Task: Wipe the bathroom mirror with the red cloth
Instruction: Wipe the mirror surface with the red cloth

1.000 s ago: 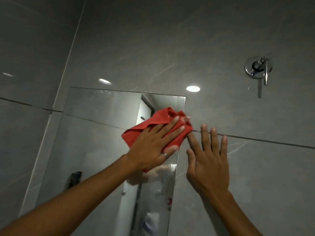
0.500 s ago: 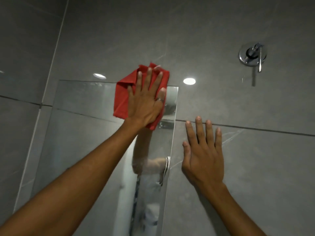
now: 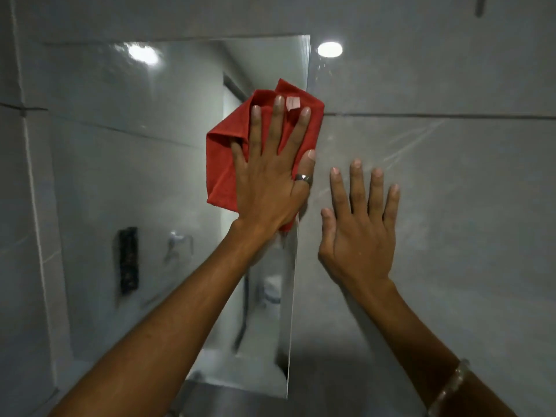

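One red cloth [image 3: 224, 164] lies pressed flat on the mirror [image 3: 144, 188], bunched into a rough diamond whose long axis runs from lower left up to upper right, its top corner pointing toward the mirror's upper right corner. A small pale tag [image 3: 293, 102] shows near that top. The cloth sits against the mirror's right edge and laps slightly over it onto the wall [image 3: 451, 236].

Two hands are up. The left hand [image 3: 270, 188] is spread wide, fingers [image 3: 278, 127] pointing up, palm flat on the cloth, with one ring [image 3: 303, 178] on the finger nearest the mirror's edge. The right hand [image 3: 358, 236] is also open and flat, holding nothing, resting on the wall just beside the mirror's right edge, near the left hand but apart from it. One bangle [image 3: 448, 389] circles the right forearm.

Left of the cloth and below it the glass is uncovered down to its bottom edge; a narrower band lies above.
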Available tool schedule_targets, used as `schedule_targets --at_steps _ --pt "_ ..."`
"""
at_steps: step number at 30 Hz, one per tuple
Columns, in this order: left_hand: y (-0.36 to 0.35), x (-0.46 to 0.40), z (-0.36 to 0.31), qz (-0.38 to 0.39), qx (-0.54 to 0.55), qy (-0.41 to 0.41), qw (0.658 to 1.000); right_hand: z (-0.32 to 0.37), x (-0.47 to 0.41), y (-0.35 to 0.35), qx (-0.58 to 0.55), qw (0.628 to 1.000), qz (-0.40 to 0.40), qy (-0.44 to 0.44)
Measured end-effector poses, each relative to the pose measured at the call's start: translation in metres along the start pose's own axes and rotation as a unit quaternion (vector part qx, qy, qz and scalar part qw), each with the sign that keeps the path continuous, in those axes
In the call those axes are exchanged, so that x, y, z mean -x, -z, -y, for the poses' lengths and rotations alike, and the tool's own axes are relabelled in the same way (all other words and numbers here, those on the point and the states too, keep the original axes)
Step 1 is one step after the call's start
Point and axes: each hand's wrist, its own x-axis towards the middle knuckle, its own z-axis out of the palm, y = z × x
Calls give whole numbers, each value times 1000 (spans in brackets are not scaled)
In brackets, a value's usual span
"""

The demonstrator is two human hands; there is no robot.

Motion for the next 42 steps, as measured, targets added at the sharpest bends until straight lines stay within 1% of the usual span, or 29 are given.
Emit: schedule_targets --at_steps 4,10,13,15,17,19,20,24,27,28,30,34,36,39,42 --pt "-9 70 -5 27 1 21 999 -5 44 -3 16 1000 13 -2" --pt "-33 207 -8 81 14 58 995 -1 125 -12 33 999 26 8" --pt "-44 272 -3 99 7 53 994 0 140 -16 51 998 33 15" --pt "-48 314 2 133 8 41 990 1 142 -16 36 999 34 15" --pt "-48 346 5 183 7 37 982 1 142 -14 23 999 28 12" --pt "-44 366 7 244 12 41 969 -2 146 -13 17 999 34 13" --pt "-41 366 10 260 14 42 965 -1 144 -12 16 999 33 16" --pt "-31 335 8 254 33 30 966 -1 140 -6 -2 996 85 7" --pt "-28 266 3 177 28 20 984 -3 124 3 -27 992 124 20" --pt "-25 234 1 153 27 18 988 -5 111 5 -33 991 125 22" --pt "-16 160 -3 103 31 10 994 -5 74 9 -37 994 105 20" --pt "7 -11 -9 43 47 -9 998 4 -32 15 -53 997 57 28" --pt "19 -79 -10 13 30 -20 999 6 -86 17 -58 997 39 9" --pt "25 -118 -4 -5 -3 -36 999 4 -133 18 -48 998 13 -33" --pt "24 -116 6 4 -12 -78 997 -2 -134 12 -18 1000 -4 -22"
